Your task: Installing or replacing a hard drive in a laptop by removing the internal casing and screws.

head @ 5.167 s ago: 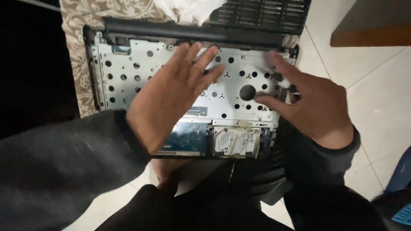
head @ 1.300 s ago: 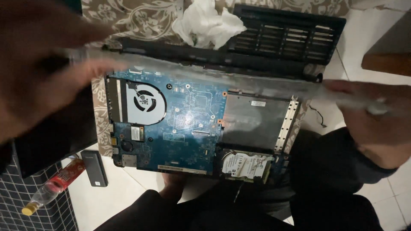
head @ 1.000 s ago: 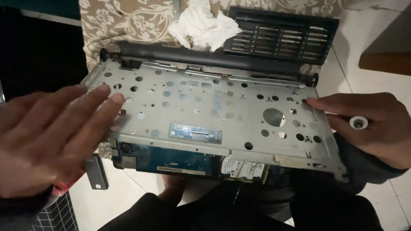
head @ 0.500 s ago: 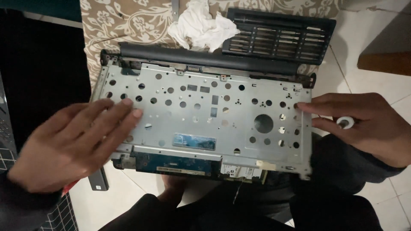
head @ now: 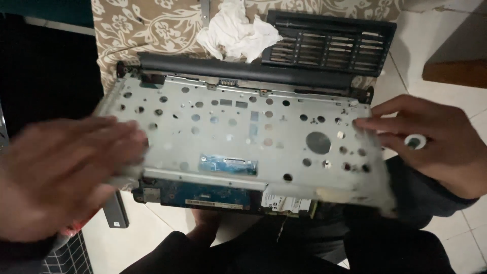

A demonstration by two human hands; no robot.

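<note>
A perforated silver metal plate [head: 243, 137] lies over an opened laptop base, whose blue circuit board [head: 203, 194] and drive [head: 286, 204] show below the plate's near edge. My left hand [head: 61, 177], blurred, grips the plate's near-left corner. My right hand [head: 436, 147] holds the plate's right edge with its fingertips. A small round white-capped thing [head: 415, 141] sits tucked in that hand. The plate's near-right corner looks blurred and slightly raised. The laptop's black hinge bar [head: 243, 73] runs along the far edge.
A black case of screwdriver bits [head: 329, 43] and a crumpled white cloth [head: 236, 33] lie behind the laptop on a patterned fabric [head: 147, 25]. A small black part [head: 115, 210] lies on the tiled floor at left. Brown wooden furniture [head: 456, 73] stands at right.
The plate was lifted off, showing the whole circuit board and fan, then came back down over the base. My left hand slid from flat on the plate to its near-left corner.
</note>
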